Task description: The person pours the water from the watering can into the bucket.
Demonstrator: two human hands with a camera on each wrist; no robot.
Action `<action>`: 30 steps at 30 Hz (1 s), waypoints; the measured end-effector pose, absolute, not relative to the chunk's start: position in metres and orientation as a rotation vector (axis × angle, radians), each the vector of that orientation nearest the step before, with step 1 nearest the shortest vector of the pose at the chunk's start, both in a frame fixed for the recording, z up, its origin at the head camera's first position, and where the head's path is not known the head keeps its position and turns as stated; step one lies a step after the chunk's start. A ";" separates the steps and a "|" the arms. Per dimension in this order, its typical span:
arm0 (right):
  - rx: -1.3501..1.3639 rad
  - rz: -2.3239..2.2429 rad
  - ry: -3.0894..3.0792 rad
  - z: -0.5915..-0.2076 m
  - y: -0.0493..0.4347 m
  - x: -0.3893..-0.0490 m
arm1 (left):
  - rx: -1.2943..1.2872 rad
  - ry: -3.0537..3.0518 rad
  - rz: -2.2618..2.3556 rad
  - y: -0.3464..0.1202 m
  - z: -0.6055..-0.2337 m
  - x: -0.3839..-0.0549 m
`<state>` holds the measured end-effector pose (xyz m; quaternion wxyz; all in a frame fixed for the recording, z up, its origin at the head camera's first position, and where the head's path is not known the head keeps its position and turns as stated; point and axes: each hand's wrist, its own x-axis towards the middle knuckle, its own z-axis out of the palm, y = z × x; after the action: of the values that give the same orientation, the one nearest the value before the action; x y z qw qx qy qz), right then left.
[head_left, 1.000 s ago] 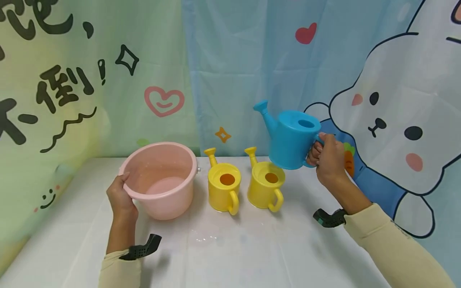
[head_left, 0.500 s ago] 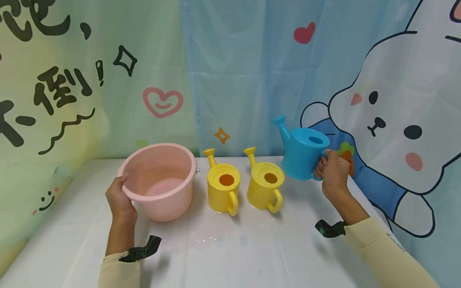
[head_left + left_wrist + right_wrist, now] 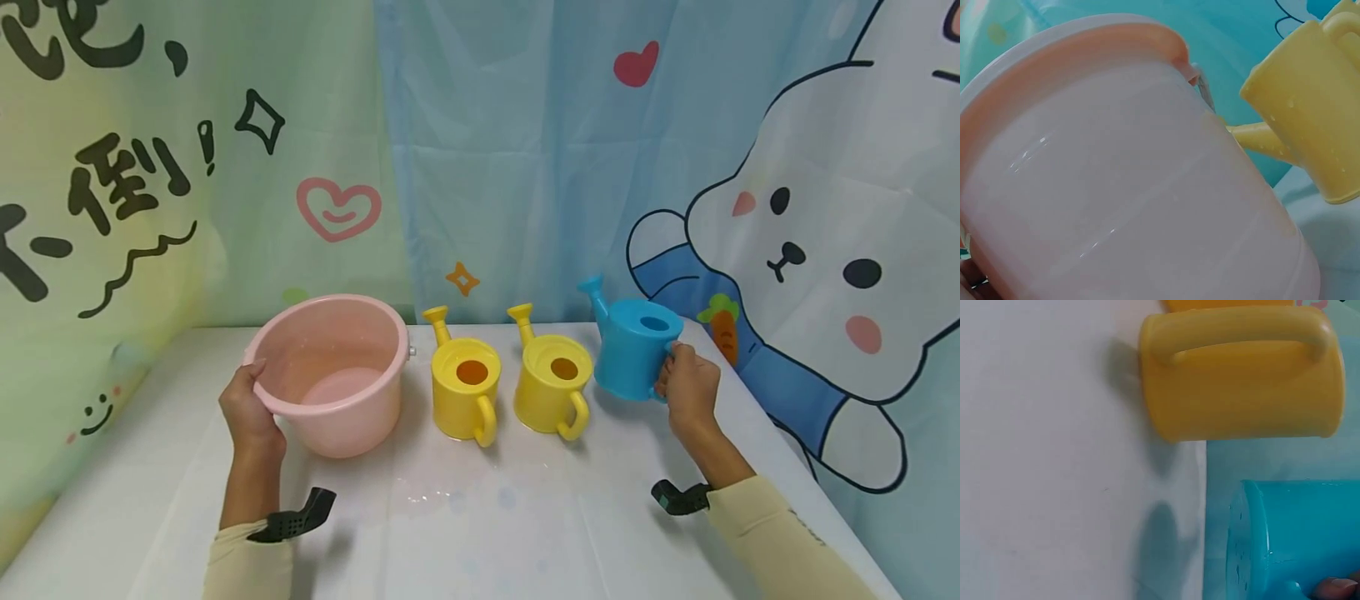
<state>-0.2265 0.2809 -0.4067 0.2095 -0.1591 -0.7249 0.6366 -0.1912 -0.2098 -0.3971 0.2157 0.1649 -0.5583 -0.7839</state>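
Observation:
In the head view my left hand (image 3: 253,417) grips the rim of a pink bucket (image 3: 333,429), thumb over the edge; the other fingers are mostly hidden. The bucket leans slightly, its mouth facing me. My right hand (image 3: 690,390) holds a blue watering can (image 3: 633,354) by its handle, spout toward the back left. In the right wrist view a gap separates the can's wet base (image 3: 1244,550) from the tabletop. Left of it stand two yellow watering cans, one nearer the bucket (image 3: 461,408) and one nearer the blue can (image 3: 547,396), handles toward me.
A white-covered table (image 3: 495,542) carries everything, with small wet spots (image 3: 427,498) in front of the yellow cans. Behind hangs a printed curtain (image 3: 487,167) with a rabbit on the right. The table's right edge runs close to my right forearm.
My right hand has lowered the blue watering can, moving it down and somewhat to the right, beside the yellow cans. The left hand, bucket and yellow cans have kept their places.

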 end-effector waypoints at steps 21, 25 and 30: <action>-0.489 1.759 -2.274 -0.423 0.287 -0.228 | 0.466 -1.517 -2.190 -0.209 -0.391 -0.190; -0.400 1.777 -2.314 -0.425 0.290 -0.224 | 0.466 -1.508 -2.203 -0.210 -0.393 -0.190; -0.268 1.749 -2.431 -0.429 0.300 -0.216 | 0.462 -1.507 -2.216 -0.209 -0.395 -0.190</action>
<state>-0.2158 0.3003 -0.4287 0.0675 -0.0889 -0.8067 0.5803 -0.1901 -0.2091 -0.3948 0.2096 0.1660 -0.5420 -0.7967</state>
